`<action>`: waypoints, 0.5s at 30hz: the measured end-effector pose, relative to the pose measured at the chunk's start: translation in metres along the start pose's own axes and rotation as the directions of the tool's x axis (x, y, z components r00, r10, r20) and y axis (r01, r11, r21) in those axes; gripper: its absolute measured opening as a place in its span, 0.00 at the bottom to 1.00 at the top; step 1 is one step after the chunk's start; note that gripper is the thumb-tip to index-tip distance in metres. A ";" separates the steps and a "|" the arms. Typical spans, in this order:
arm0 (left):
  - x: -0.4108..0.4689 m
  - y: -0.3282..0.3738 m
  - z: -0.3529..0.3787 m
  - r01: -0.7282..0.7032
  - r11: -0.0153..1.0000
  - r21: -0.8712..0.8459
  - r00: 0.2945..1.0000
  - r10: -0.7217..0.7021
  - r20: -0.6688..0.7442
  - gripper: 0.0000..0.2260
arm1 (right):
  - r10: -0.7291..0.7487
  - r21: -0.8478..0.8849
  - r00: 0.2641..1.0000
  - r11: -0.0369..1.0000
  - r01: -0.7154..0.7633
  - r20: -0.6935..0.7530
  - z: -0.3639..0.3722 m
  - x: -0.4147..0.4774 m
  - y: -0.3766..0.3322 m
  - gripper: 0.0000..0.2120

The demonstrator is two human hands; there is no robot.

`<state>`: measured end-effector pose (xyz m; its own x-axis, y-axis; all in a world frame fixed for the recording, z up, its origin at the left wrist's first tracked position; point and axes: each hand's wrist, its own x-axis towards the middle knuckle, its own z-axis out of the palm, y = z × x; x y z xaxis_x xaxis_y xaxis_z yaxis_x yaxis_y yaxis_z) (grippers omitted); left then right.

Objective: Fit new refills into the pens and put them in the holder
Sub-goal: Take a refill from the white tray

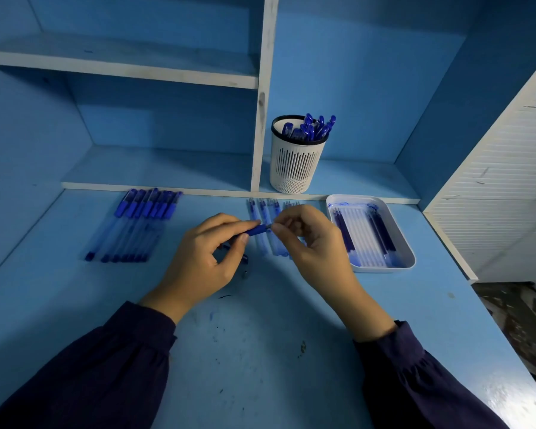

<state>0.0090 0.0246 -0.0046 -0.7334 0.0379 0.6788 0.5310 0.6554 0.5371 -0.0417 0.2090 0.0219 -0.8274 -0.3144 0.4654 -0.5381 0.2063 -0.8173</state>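
My left hand [208, 258] grips a blue pen [256, 230] over the middle of the desk, its tip end pointing right. My right hand [307, 239] pinches that tip end with thumb and forefinger. A row of capped blue pens [136, 224] lies at the left. Several clear refills [265, 212] lie behind my hands, partly hidden. A white tray [407, 243] at the right holds more refills [362, 233]. The white slotted holder [296, 164] stands on the low shelf behind, with several blue pens [310, 128] in it.
A small dark pen part [245, 260] lies on the desk under my left hand. Shelf uprights and a board [262, 97] rise behind the desk. A white slatted panel [502, 187] closes the right side. Ink stains mark the near desk [260, 335].
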 end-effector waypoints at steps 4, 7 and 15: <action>-0.003 0.001 -0.004 0.035 0.999 -0.018 0.999 -0.035 -0.003 0.12 | 0.150 0.206 0.986 0.965 -0.162 0.073 -0.004 -0.002 -0.008 0.03; -0.006 0.000 -0.008 0.068 0.997 -0.035 0.997 -0.069 -0.029 0.12 | 0.288 0.326 0.956 0.900 -0.289 0.053 -0.004 -0.002 -0.011 0.06; -0.013 -0.007 -0.018 0.155 0.988 -0.028 0.985 -0.157 -0.069 0.12 | 0.192 -0.205 0.939 0.969 -0.135 0.286 0.015 -0.022 -0.004 0.06</action>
<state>0.0225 0.0062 -0.0076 -0.7766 -0.1171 0.6190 0.4227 0.6318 0.6498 -0.0189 0.2010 0.0103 -0.8340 -0.5204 0.1834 -0.4427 0.4327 -0.7854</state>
